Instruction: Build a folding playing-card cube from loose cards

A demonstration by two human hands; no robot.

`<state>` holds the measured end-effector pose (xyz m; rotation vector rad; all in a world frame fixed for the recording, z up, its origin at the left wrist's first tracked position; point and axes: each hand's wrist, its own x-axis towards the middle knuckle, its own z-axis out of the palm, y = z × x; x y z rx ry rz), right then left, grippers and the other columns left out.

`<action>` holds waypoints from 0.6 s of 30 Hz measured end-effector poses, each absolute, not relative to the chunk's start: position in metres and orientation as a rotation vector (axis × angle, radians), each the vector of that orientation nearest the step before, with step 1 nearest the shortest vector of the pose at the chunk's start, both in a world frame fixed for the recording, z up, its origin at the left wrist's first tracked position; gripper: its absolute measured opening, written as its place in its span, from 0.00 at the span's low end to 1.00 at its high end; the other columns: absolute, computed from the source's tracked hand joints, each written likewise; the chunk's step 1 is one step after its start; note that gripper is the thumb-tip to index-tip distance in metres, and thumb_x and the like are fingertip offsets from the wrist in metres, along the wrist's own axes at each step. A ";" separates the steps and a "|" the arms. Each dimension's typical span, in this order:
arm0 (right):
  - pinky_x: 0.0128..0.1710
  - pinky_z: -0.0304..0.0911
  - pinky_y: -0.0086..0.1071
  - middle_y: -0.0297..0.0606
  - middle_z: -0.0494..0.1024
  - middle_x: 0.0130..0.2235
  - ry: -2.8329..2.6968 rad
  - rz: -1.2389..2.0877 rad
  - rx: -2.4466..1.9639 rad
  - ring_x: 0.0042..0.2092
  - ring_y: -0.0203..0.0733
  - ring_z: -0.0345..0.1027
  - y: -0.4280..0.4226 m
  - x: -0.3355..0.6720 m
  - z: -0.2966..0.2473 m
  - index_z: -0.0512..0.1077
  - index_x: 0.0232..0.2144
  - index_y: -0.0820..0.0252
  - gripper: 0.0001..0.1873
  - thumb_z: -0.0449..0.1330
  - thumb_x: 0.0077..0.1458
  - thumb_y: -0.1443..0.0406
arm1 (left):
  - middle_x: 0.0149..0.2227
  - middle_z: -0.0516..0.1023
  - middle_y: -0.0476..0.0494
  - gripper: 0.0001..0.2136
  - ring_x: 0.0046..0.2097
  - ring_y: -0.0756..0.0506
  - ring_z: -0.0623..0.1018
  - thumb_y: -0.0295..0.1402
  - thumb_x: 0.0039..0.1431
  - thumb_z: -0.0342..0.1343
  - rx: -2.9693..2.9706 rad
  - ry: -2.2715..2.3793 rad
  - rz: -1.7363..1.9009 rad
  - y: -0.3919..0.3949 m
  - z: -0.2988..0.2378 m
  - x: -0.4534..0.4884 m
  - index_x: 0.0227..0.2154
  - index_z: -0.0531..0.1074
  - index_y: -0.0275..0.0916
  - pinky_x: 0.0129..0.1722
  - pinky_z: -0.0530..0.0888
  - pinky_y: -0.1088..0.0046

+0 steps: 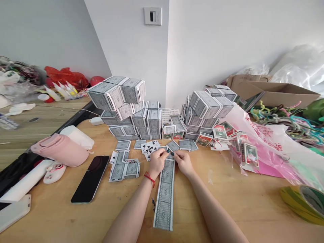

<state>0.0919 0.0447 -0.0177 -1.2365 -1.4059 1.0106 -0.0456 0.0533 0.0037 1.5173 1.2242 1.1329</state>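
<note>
Between your two hands, at the far end of the card strip (164, 192), your fingertips meet. Your left hand (157, 163) curls its fingers and pinches the strip's top edge, and your right hand (184, 163) pinches the same end from the other side. The strip lies face down on the table (253, 202), running from your fingers back toward you between your forearms. Just beyond your left hand lies a face-up clubs card (151, 147); farther beyond both hands stand stacked card cubes (154, 119). Well left of your left hand rests a phone (90, 179)
</note>
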 end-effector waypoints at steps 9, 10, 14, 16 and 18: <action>0.15 0.44 0.27 0.26 0.59 0.12 -1.058 1.188 -1.155 0.15 0.31 0.49 0.044 0.094 -0.015 0.68 0.23 0.61 0.18 0.59 0.45 0.51 | 0.22 0.63 0.50 0.14 0.26 0.51 0.63 0.42 0.54 0.51 1.382 0.966 1.036 0.050 0.005 -0.044 0.21 0.64 0.36 0.26 0.59 0.76; 0.15 0.45 0.26 0.26 0.60 0.12 -1.016 1.209 -1.129 0.14 0.31 0.50 0.045 0.094 -0.016 0.68 0.24 0.60 0.18 0.59 0.46 0.51 | 0.23 0.66 0.49 0.13 0.26 0.51 0.65 0.42 0.53 0.52 1.301 0.913 1.003 0.050 0.004 -0.044 0.24 0.67 0.36 0.27 0.61 0.76; 0.17 0.53 0.27 0.31 0.68 0.19 -0.904 1.215 -1.069 0.18 0.33 0.57 0.047 0.096 -0.019 0.68 0.28 0.60 0.18 0.56 0.49 0.50 | 0.24 0.73 0.47 0.12 0.25 0.48 0.72 0.40 0.51 0.54 0.873 0.752 0.992 0.055 0.004 -0.048 0.34 0.71 0.36 0.25 0.66 0.74; 0.20 0.56 0.28 0.34 0.70 0.23 -0.982 1.100 -1.145 0.21 0.34 0.59 0.049 0.096 -0.019 0.69 0.29 0.60 0.18 0.56 0.49 0.51 | 0.24 0.74 0.45 0.13 0.25 0.47 0.73 0.38 0.50 0.54 0.702 0.705 1.043 0.060 0.006 -0.055 0.34 0.72 0.35 0.25 0.68 0.73; 0.23 0.59 0.30 0.36 0.72 0.27 -1.187 0.940 -1.255 0.24 0.35 0.61 0.049 0.094 -0.019 0.71 0.31 0.60 0.17 0.57 0.47 0.52 | 0.24 0.75 0.43 0.14 0.24 0.48 0.73 0.39 0.53 0.50 0.537 0.685 1.092 0.064 0.010 -0.065 0.33 0.73 0.33 0.23 0.69 0.74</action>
